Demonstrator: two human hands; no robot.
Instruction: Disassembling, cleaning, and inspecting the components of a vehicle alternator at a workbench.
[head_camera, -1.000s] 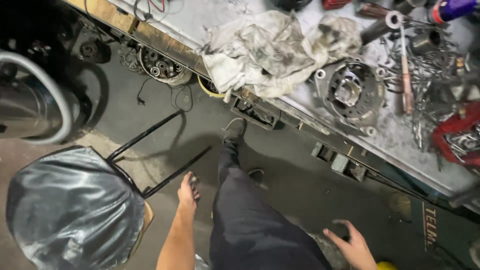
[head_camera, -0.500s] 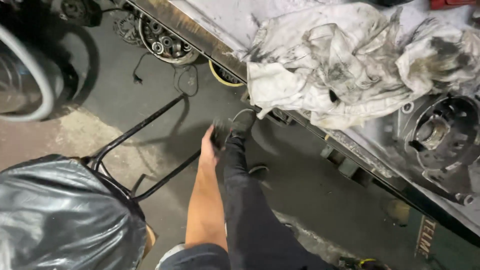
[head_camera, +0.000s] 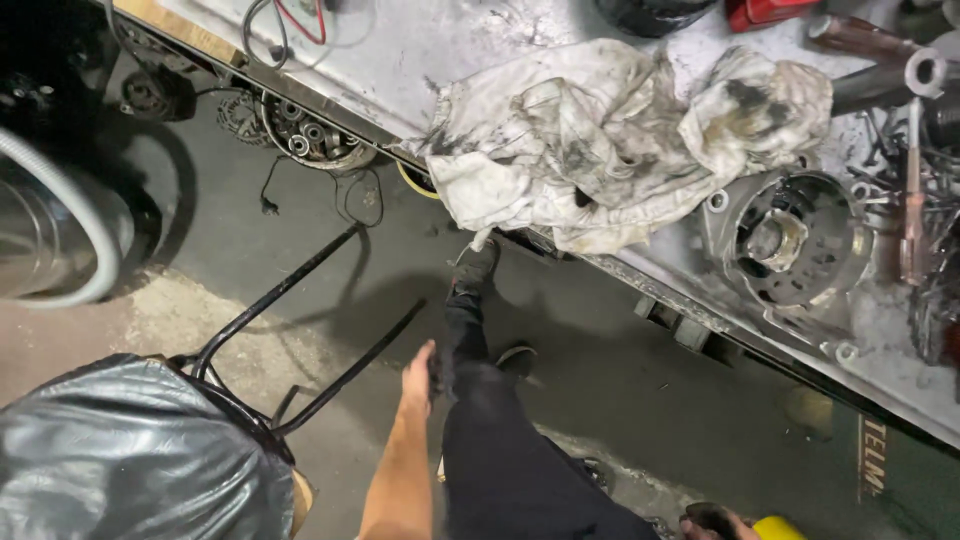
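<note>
Left hand (head_camera: 422, 368) hangs slack, palm empty, touching the dark trouser leg (head_camera: 470, 340) above the floor; right hand (head_camera: 712, 522) at bottom edge beside a yellow object (head_camera: 778, 528), grip unclear; dirty rag (head_camera: 610, 140) on table (head_camera: 400, 50); white-lettered label (head_camera: 873, 458) below the table edge.

**Grimy workbench over a dark concrete floor**

A grey, stained metal workbench (head_camera: 400, 50) runs from the upper left to the right edge of the frame. On it lies a crumpled white rag smeared with black grease (head_camera: 610, 140). To its right sits a round grey metal engine housing (head_camera: 795, 240), with loose tools (head_camera: 915, 200) at the far right. Red and black wires (head_camera: 290, 20) lie at the top left.
</note>
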